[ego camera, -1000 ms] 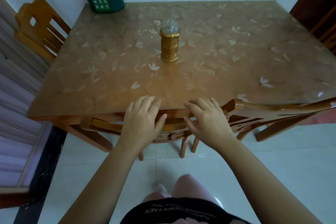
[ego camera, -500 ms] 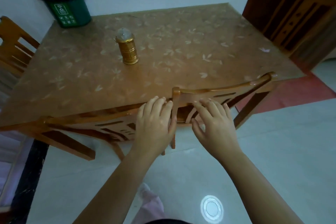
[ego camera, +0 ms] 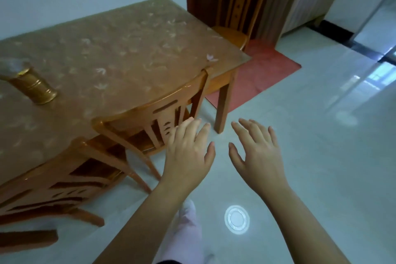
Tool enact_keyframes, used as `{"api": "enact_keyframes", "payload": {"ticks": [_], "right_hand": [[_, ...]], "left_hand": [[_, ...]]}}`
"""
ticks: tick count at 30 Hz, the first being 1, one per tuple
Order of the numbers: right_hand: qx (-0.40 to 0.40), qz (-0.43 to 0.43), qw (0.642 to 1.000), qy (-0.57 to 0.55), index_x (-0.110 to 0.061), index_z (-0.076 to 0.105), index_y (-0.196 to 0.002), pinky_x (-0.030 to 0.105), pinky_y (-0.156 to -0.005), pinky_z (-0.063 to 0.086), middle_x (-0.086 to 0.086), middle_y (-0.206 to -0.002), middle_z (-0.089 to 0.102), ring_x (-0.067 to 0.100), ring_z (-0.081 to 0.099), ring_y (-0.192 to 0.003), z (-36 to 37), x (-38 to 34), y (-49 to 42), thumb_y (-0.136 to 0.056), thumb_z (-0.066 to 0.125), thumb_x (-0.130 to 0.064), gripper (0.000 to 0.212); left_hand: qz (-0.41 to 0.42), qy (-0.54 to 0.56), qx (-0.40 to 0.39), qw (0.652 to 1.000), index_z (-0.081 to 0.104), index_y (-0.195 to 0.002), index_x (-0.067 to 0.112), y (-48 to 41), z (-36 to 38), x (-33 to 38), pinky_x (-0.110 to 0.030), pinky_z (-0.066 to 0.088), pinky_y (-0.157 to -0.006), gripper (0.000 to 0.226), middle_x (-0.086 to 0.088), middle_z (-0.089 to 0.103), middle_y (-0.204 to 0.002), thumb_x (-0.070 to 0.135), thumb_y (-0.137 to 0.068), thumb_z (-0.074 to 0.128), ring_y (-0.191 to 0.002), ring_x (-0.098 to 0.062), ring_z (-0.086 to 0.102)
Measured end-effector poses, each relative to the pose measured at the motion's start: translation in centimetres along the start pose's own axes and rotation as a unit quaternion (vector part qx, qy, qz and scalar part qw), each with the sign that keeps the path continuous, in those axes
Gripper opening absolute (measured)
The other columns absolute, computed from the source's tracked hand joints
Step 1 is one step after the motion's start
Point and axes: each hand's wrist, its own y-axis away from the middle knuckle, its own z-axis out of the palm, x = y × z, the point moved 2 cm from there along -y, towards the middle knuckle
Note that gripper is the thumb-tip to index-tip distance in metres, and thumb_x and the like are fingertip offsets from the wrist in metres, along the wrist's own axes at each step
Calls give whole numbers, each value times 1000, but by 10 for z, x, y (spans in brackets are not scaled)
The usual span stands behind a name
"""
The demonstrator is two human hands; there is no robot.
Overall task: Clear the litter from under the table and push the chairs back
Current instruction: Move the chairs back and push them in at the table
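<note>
Two wooden chairs stand tucked against the near side of the wooden table [ego camera: 120, 49]. The right chair [ego camera: 154, 105] has its curved back at the table's edge, and the left chair [ego camera: 55, 180] sits lower left. My left hand [ego camera: 188, 152] hovers with fingers spread just right of the right chair's back, touching nothing that I can see. My right hand [ego camera: 257, 152] is spread open over the bare floor, apart from any chair. No litter shows on the visible floor.
A gold lantern [ego camera: 32, 85] stands on the table at the left. A third chair [ego camera: 237, 6] stands by the dark doorway beyond the table's far corner, on a red mat [ego camera: 257, 70]. White tiled floor [ego camera: 321, 156] spreads to the right. A round light reflection [ego camera: 236, 218] lies near my feet.
Both hands have left the chair backs and now hover open. My view has swung right, so the table and chairs sit at the left and the bin is out of sight.
</note>
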Motion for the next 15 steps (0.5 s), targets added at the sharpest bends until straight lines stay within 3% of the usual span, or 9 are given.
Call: {"api": "enact_keyframes", "payload": {"ticks": [7,9,15], "right_hand": [[18,20,999,23,-5,62,-113,53,-93,39,14,-114,63,33,58,-109,16,49,-68,-76,69,-16,39],[5,12,1000,10,-6,61,-113,54,-94,39,14,-115,63,33,57,-111,23,52,-98,-75,70,-16,40],[-42,-71,996,-30,-6,60,-117,54,-96,40,13,-119,61,33,53,-116,67,36,-173,-77,65,-19,42]], "left_hand": [[41,23,19,999,65,-107,3,-87,48,-2,-48,46,-88,31,-17,66,-110,17,-79,63,-109,-34,59],[23,26,27,999,65,-107,2,-110,52,-17,-48,44,-90,31,-17,65,-112,15,-78,65,-110,-35,58],[-87,-22,13,996,62,-115,4,-141,56,-79,-49,40,-95,42,-16,61,-120,27,-83,47,-116,-34,53]]}}
